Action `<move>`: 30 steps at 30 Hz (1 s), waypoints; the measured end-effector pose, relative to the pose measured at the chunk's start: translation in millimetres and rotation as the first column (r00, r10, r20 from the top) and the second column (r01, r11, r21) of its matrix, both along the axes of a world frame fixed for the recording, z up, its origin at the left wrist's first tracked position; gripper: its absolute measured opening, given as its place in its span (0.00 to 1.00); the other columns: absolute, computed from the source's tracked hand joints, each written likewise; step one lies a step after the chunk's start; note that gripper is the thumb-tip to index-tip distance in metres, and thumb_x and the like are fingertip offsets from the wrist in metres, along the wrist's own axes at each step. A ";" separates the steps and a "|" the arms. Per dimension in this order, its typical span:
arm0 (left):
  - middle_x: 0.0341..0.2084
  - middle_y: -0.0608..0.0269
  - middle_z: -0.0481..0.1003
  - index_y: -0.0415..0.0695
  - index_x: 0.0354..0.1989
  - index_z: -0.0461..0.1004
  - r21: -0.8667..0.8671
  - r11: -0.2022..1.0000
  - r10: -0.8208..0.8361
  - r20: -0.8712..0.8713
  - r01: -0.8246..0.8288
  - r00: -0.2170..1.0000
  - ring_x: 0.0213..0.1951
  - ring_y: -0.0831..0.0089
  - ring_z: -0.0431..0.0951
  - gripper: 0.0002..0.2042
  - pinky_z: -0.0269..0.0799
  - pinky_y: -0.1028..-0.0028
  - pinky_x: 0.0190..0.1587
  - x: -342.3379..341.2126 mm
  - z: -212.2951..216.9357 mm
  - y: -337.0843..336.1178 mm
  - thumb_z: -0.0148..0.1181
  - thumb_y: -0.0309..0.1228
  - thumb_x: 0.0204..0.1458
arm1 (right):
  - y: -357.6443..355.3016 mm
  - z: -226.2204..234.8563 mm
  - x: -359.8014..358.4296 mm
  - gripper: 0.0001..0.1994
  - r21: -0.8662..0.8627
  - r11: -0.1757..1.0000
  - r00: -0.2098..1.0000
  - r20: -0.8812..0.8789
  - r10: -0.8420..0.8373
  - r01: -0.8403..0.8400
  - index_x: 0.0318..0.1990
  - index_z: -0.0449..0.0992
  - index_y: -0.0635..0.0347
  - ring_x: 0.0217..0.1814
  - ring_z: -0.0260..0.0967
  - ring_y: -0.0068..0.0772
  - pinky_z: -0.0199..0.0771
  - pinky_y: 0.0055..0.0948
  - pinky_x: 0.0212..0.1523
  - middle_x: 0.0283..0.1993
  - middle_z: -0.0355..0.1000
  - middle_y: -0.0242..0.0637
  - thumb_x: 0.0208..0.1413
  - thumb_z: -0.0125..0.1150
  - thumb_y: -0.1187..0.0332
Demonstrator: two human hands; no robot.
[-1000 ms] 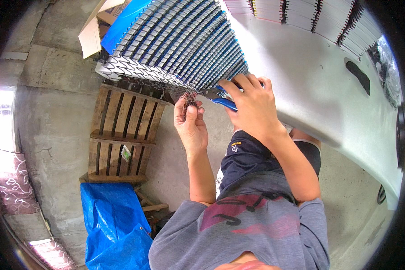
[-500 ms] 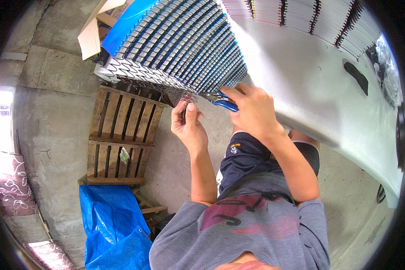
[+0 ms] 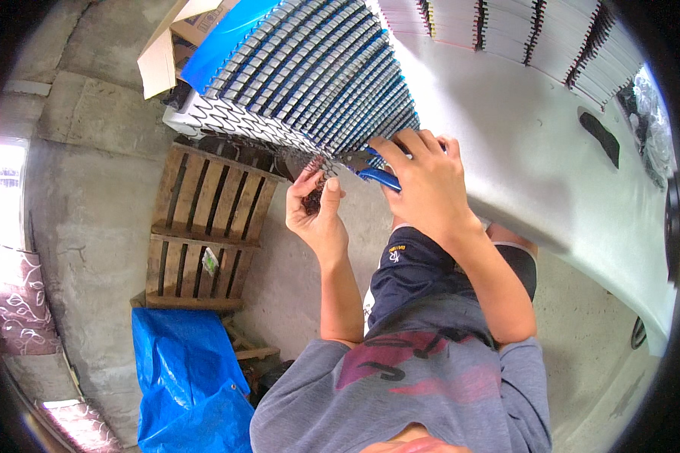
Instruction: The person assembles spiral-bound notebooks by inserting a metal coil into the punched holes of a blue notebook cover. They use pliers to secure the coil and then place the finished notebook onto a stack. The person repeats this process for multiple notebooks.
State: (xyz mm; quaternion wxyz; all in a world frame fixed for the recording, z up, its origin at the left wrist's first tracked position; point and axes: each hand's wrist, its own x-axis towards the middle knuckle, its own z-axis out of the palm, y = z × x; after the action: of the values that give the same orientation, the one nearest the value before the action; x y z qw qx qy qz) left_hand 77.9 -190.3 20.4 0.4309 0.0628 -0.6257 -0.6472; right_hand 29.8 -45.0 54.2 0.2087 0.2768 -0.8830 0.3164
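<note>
Concrete-walled rm; wooden pallet [image 3: 204, 239] + blue tarp [image 3: 185, 370] at L. Coil-bound bk stack [image 3: 310, 72] sits at L end of pale counter [image 3: 506, 143]. Both hands busy: L hand [image 3: 321, 225], fingers curled, pinches dark coil bits [image 3: 312, 201] just below stack edge; R hand [image 3: 433, 185] wraps blue-handled pliers [image 3: 381, 179], tips by stack's near corner.

Window [image 3: 0, 189]: burnt out to white, daylight pouring in on the left.
Worktop [image 3: 510, 162]: hard white glare beside the coil-bound stack [image 3: 310, 72], soft grey shade farther right.
Blue tarp [image 3: 185, 377]: well lit, small glints on its folds.
Left hand's fingers [image 3: 330, 195]: fairly sharp, though the dark scraps [image 3: 313, 201] they hold blur together.
Rim: black corners, straight edges bowing toward it.
</note>
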 end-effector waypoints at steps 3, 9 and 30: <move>0.42 0.50 0.73 0.36 0.33 0.70 -0.057 0.996 0.074 -0.031 -0.075 0.997 0.32 0.74 0.75 0.07 0.74 0.76 0.34 -1.7 -11.2 2.5 0.62 0.22 0.48 | 0.5 -2.1 0.1 0.20 0.005 1.000 0.999 0.012 0.030 -0.030 0.43 0.73 0.48 0.41 0.68 0.36 0.63 0.41 0.43 0.36 0.69 0.34 0.37 0.67 0.66; 0.39 0.52 0.74 0.37 0.33 0.70 -0.036 0.982 0.182 -0.057 -0.185 0.982 0.37 0.72 0.76 0.06 0.76 0.72 0.41 -9.7 -18.6 7.4 0.60 0.22 0.50 | 0.9 -9.7 -3.2 0.19 -0.021 0.998 0.994 0.086 0.063 -0.061 0.43 0.74 0.49 0.33 0.71 0.39 0.69 0.37 0.32 0.30 0.71 0.35 0.38 0.67 0.67; 0.29 0.62 0.75 0.34 0.45 0.72 0.259 0.947 -0.204 0.024 0.191 0.979 0.26 0.79 0.74 0.14 0.73 0.82 0.29 -6.4 13.4 -0.3 0.59 0.17 0.48 | 1.8 7.1 -1.7 0.24 -0.010 1.000 1.000 -0.029 0.003 -0.003 0.46 0.72 0.48 0.45 0.66 0.35 0.58 0.44 0.49 0.39 0.67 0.32 0.36 0.68 0.67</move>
State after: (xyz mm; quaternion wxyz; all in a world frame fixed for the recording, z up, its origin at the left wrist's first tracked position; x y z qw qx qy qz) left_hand 71.5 -190.6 33.8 0.3363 0.0711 -0.5510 -0.7604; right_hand 28.1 -43.1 61.3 0.2225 0.2816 -0.8779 0.3170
